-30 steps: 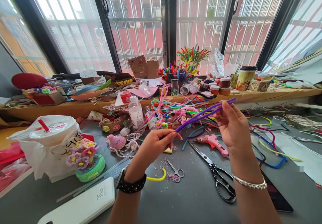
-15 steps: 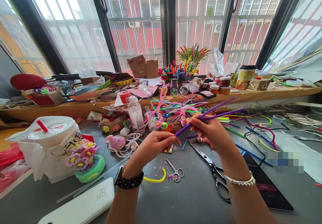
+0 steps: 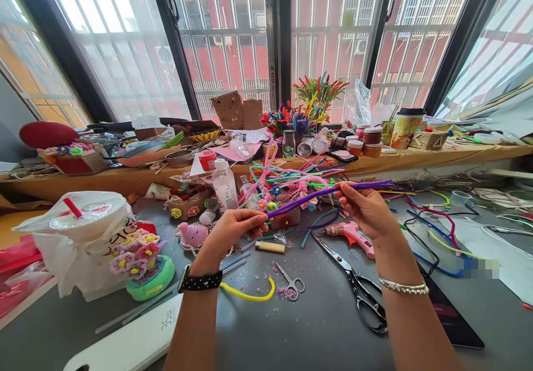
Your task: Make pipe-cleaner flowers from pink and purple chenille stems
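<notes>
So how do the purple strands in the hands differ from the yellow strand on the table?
The purple strands are nearly straight; the yellow strand bends into a hook. The left hand and right hand hold the purple strands, while the yellow strand lies on the table. Both are long and slim.

barred windows (image 3: 328, 54) w/ dk frames (image 3: 280, 38), daylight, pinkish bldg (image 3: 249, 63) outside, tan ledge (image 3: 383, 161) above grey desk (image 3: 320, 332)

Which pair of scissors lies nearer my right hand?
The large black-handled scissors, beside the pink glue gun; the small silver scissors lie left, farther from your right hand.
</notes>
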`<state>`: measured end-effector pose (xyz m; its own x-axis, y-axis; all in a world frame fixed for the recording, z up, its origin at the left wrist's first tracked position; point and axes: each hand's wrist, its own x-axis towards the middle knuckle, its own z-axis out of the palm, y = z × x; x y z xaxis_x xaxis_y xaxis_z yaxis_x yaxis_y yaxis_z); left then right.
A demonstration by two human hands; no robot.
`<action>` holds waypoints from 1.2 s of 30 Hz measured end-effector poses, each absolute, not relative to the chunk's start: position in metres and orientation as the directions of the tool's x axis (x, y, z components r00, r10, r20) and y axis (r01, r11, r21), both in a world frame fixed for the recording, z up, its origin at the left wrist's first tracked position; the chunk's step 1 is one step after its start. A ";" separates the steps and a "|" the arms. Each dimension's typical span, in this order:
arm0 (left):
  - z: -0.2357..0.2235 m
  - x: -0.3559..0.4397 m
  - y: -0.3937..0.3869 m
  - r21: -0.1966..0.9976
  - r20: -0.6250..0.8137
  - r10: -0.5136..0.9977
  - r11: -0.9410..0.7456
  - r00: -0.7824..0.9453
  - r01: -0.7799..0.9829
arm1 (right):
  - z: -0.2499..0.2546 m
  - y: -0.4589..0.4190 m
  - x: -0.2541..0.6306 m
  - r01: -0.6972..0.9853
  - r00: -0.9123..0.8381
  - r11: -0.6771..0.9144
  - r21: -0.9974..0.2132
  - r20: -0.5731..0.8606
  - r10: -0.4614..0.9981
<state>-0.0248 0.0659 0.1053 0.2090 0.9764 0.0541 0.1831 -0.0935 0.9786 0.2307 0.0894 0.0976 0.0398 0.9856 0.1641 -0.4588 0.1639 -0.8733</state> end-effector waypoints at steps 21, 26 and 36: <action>0.091 -0.060 0.076 0.993 0.079 0.997 -0.081 -0.027 -0.091 | 0.086 0.099 0.215 -0.608 -0.089 0.148 -0.780 0.252 0.964; 0.090 -0.066 0.066 0.945 0.270 0.961 -0.252 0.066 -0.211 | 0.092 0.090 0.208 -0.683 -0.248 0.127 -0.719 0.391 0.886; 0.085 -0.072 0.061 0.839 0.438 0.899 -0.411 -0.006 -0.356 | 0.091 0.088 0.193 -0.542 -0.068 0.386 -0.747 0.496 0.865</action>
<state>-0.0724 0.0613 0.0854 -0.0061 0.8990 0.4379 -0.3565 -0.4111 0.8390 0.1931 0.0880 0.0911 -0.0680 0.8655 0.4963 -0.5417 0.3858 -0.7468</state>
